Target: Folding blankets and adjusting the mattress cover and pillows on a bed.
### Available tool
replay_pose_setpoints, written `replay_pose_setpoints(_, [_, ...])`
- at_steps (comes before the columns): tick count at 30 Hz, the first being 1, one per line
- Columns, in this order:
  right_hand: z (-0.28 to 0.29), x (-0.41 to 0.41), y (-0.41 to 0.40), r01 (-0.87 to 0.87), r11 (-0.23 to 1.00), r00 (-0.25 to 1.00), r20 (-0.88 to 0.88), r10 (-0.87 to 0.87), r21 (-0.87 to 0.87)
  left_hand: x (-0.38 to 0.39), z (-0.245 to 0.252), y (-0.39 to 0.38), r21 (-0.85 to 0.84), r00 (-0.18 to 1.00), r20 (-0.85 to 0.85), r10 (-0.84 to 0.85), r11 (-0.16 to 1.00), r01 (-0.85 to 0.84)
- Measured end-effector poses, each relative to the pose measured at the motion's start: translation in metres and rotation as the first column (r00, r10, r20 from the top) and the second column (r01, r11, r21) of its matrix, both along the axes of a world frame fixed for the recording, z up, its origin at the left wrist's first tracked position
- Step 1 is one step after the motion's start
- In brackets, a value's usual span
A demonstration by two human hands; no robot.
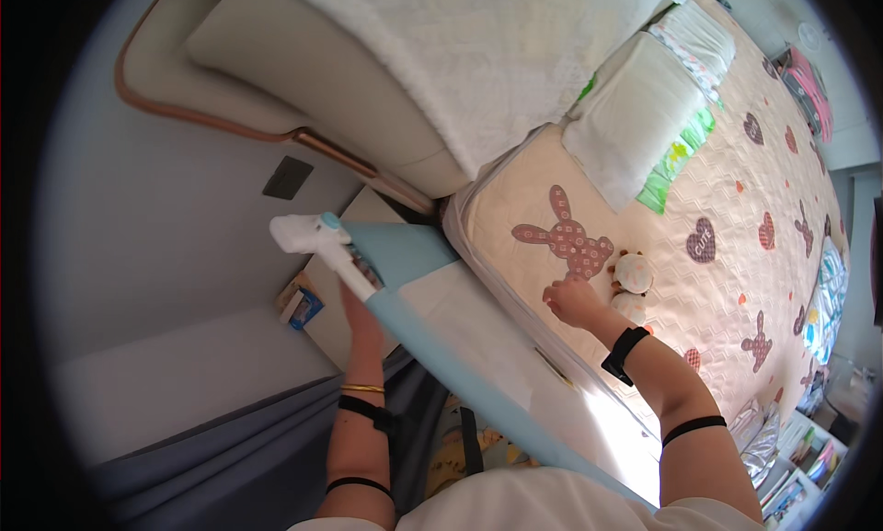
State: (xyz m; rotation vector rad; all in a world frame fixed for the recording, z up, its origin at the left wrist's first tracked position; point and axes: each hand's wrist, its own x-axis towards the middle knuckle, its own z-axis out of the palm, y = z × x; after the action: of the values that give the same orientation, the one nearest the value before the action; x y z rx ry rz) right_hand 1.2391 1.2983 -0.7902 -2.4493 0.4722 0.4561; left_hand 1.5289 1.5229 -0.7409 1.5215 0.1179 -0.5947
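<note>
A bed guard rail of blue and white fabric (476,324) with a white plastic corner fitting (303,234) runs slantwise along the mattress side. My left hand (359,307) is at its upper end, behind the white post, which partly hides the fingers; it appears to grip the rail there. My right hand (574,302) is over the mattress edge with its fingers curled in and nothing visible in them. Just beyond it lies a printed rabbit (572,245) on the quilted bed cover (662,269), and beside it a small round plush toy (632,272).
A padded headboard (310,83) with a brown trim stands at the upper left. White pillows (635,110) lie on the bed. A bedside cabinet (328,324) bears a blue packet (305,309). Dark curtains (262,448) hang at the lower left.
</note>
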Motion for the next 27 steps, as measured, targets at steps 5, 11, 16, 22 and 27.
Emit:
replay_pose_setpoints(5, [0.093, 0.092, -0.005, 0.073, 0.941, 0.895, 0.395, -0.208, 0.331, 0.024, 0.124, -0.057, -0.169, 0.809, 0.573, -0.128, 0.948, 0.269])
replay_pose_setpoints(11, [0.195, 0.193, 0.018, -0.080, 0.832, 0.801, 0.533, -0.274, 0.549, 0.066, 0.144, -0.074, -0.412, 0.844, 0.255, -0.472, 0.737, 0.537])
replay_pose_setpoints(16, [0.194, 0.210, 0.017, -0.161, 0.768, 0.881, 0.442, -0.172, 0.619, 0.075, 0.135, -0.083, -0.494, 0.772, 0.326, -0.546, 0.598, 0.631])
replay_pose_setpoints(22, [0.221, 0.180, 0.040, -0.140, 0.865, 0.957, 0.291, -0.007, 0.482, 0.065, 0.093, -0.087, -0.567, 0.892, 0.211, -0.401, 0.693, 0.445])
replay_pose_setpoints(27, [0.176, 0.167, 0.070, -0.062, 0.987, 0.990, 0.133, 0.042, 0.147, 0.059, 0.007, -0.084, -0.570, 0.944, 0.038, -0.327, 0.769, 0.290])
